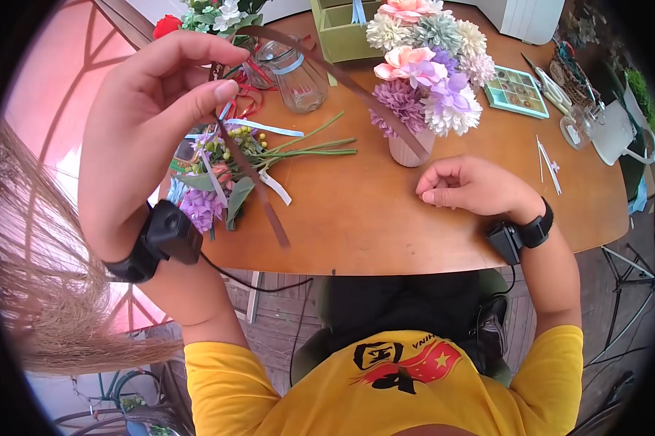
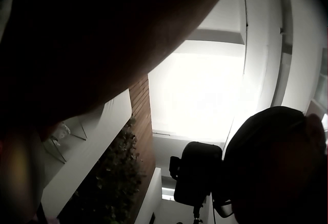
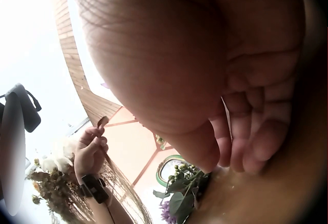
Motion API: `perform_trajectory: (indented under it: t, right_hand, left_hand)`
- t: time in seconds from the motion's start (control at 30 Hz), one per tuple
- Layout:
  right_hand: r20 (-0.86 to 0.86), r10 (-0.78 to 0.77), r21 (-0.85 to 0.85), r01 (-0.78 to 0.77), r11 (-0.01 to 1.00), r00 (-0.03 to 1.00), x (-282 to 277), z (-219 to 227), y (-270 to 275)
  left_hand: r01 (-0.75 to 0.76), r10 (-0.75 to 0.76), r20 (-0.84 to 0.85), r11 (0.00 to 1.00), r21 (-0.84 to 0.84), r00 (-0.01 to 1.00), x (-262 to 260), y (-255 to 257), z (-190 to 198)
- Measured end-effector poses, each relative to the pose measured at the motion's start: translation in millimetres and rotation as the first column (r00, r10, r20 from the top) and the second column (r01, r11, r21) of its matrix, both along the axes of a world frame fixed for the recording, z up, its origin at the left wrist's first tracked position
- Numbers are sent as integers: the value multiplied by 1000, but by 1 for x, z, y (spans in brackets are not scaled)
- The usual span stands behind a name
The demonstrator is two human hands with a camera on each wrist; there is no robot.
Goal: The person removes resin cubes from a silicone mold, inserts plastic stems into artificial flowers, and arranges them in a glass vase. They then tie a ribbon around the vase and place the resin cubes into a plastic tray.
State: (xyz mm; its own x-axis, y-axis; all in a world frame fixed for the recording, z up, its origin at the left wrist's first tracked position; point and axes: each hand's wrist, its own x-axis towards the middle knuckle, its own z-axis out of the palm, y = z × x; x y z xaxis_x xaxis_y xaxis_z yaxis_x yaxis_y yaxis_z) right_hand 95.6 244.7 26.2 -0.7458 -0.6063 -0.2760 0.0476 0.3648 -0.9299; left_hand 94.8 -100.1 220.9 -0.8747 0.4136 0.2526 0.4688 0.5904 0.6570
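Note:
My left hand [image 1: 142, 120] is raised over the left side of the table, pinching a brown ribbon [image 1: 257, 182] between thumb and fingers. One length of the ribbon arcs right toward the flower pot, and another hangs down toward the table's front edge. In the right wrist view the left hand [image 3: 91, 155] also shows, a bit of ribbon [image 3: 103, 121] above its fingers. Beneath it lies a bunch of artificial flowers [image 1: 200, 208] with green stems. My right hand [image 1: 469, 185] rests on the table, fingers loosely curled and holding nothing. The left wrist view is mostly dark silhouette and bright ceiling.
A pink pot [image 1: 407, 149] of pastel artificial flowers [image 1: 433, 69] stands right of centre. Behind are a glass jar [image 1: 302, 83] and a green wooden box [image 1: 342, 33]. To the right lie a compartment case [image 1: 516, 92], pliers [image 1: 553, 91] and thin white sticks [image 1: 549, 167].

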Motion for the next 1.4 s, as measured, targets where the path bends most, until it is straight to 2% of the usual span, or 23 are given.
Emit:
perform_trajectory:
  t: [0.07, 0.17, 0.23, 0.3, 0.4, 0.5, 0.6, 0.7, 0.73, 0.83, 0.87, 0.97, 1.07, 1.1, 1.17, 1.2, 1.33, 1.4]
  right_hand:
    - [-22, 18, 8, -17, 1000, 1000, 0, 0, 0]
    - [-69, 38, -7, -39, 999, 997, 0, -1, -1]
    - [-59, 31, -18, -32, 999, 998, 0, -2, 0]
    - [-47, 29, -28, -31, 999, 998, 0, -3, 0]
    - [-41, 31, -18, -32, 999, 999, 1, -3, 1]
    - [-53, 26, -24, -27, 999, 998, -1, -3, 0]
    - [-13, 14, -50, -15, 999, 1000, 0, -7, 1]
    - [6, 10, -51, -9, 999, 1000, -1, -5, 1]
    - [8, 8, -47, -7, 999, 1000, -1, -5, 1]
    - [4, 18, -44, -18, 999, 1000, -1, -3, 1]
    - [-3, 25, -47, -25, 999, 1000, -1, -3, 2]
    - [-25, 35, -59, -36, 998, 999, -2, -7, 3]
    - [-42, 36, -59, -38, 997, 998, -1, -7, 3]
    - [-38, 35, -55, -37, 998, 999, -1, -5, 3]
    - [-31, 34, -53, -36, 998, 999, -1, -4, 2]
    - [-27, 34, -55, -36, 998, 999, -1, -4, 2]
    - [-49, 32, -56, -35, 998, 998, -1, -7, 2]
    - [-35, 33, -56, -35, 998, 999, -2, -7, 2]
  left_hand:
    - [-48, 45, -24, 992, -119, 999, -19, -11, -3]
    - [-232, 213, -94, 918, -322, 973, -52, -39, -15]
    - [-393, 362, -158, 809, -437, 919, -75, -55, -24]
    - [-459, 384, -258, 664, -590, 887, -115, -97, -43]
    - [-506, 444, -307, 451, -735, 842, -135, -102, -61]
    - [-294, 329, -151, 445, -846, 932, -166, -89, -80]
    - [-45, 292, 206, 667, -743, 934, -177, -64, -102]
    - [-32, 259, 187, 658, -752, 948, -218, -82, -152]
    - [-1, 325, 261, 627, -779, 909, -209, -70, -146]
    - [-28, 387, 201, 510, -860, 900, -208, -61, -150]
    - [-98, 429, 128, 467, -879, 894, -204, -59, -147]
    - [-200, 426, 36, 496, -845, 904, -193, -59, -133]
    - [-248, 376, -63, 466, -849, 925, -204, -75, -119]
    - [-295, 379, -115, 459, -838, 918, -205, -79, -116]
    - [-389, 385, -219, 446, -806, 896, -177, -61, -87]
    - [-430, 433, -230, 450, -783, 872, -183, -73, -87]
    - [-480, 356, -333, 515, -710, 873, -169, -95, -68]
    - [-533, 398, -358, 560, -635, 845, -153, -96, -58]
